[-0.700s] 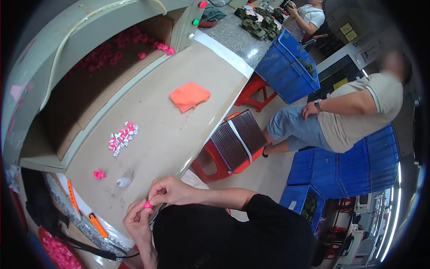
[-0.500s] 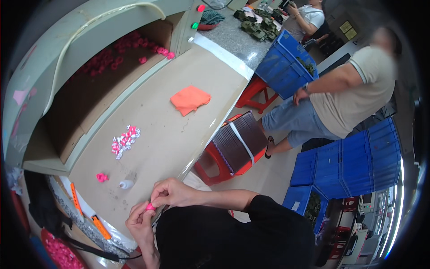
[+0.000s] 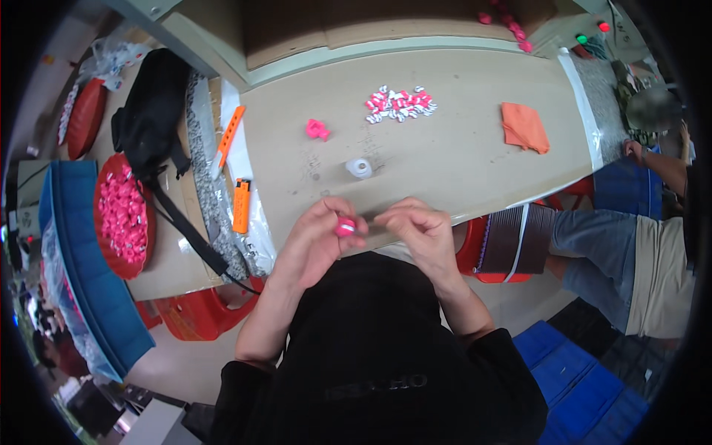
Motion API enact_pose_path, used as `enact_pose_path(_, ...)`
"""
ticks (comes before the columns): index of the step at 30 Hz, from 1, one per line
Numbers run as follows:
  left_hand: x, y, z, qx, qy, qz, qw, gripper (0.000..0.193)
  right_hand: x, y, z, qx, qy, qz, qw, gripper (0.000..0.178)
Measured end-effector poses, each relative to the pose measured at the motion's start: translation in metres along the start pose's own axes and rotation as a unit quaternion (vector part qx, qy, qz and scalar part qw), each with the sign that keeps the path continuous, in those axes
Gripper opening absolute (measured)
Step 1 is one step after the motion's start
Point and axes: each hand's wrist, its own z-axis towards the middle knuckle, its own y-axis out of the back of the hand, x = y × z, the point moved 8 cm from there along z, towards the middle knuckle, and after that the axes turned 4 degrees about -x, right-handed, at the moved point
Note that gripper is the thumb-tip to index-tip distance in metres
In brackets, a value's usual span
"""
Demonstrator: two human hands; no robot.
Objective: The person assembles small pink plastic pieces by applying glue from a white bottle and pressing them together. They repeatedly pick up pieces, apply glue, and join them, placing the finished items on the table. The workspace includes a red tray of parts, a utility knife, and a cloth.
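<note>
At a tan workbench (image 3: 460,170), a person's left forearm (image 3: 265,319) rises with elbow bent, the palm of the left hand (image 3: 315,233) turned inward, fingers gripping a small pink piece (image 3: 345,227) near the bench's front edge. A pale band crosses it; from where we stand, its long axis and direction are too small to tell. Beyond sits a white bottle (image 3: 360,169). The right hand (image 3: 421,228) angles inward, thumb and forefinger pinched together, whether on anything we cannot tell. Farther right lies an orange cloth (image 3: 525,127).
</note>
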Motion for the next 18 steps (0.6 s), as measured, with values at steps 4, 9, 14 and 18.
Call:
enact_pose_path(4,-0.046,0.025,0.019,-0.132,-0.131,0.241,0.953,0.028,0.003,0.016,0.021,-0.068,0.049,-0.138,0.987,0.033)
enact_pose_path(9,-0.107,0.004,0.037,-0.335,-0.345,0.674,0.56,0.035,0.023,-0.009,0.045,-0.06,0.101,-0.245,0.962,0.051)
enact_pose_path(14,-0.096,-0.001,0.054,-0.263,-0.329,0.66,0.623,0.031,0.011,-0.018,0.052,-0.048,0.206,-0.299,0.93,0.046)
enact_pose_path(18,-0.081,-0.003,0.051,-0.222,-0.319,0.549,0.74,0.028,0.004,-0.004,0.052,-0.08,0.133,-0.169,0.973,0.035)
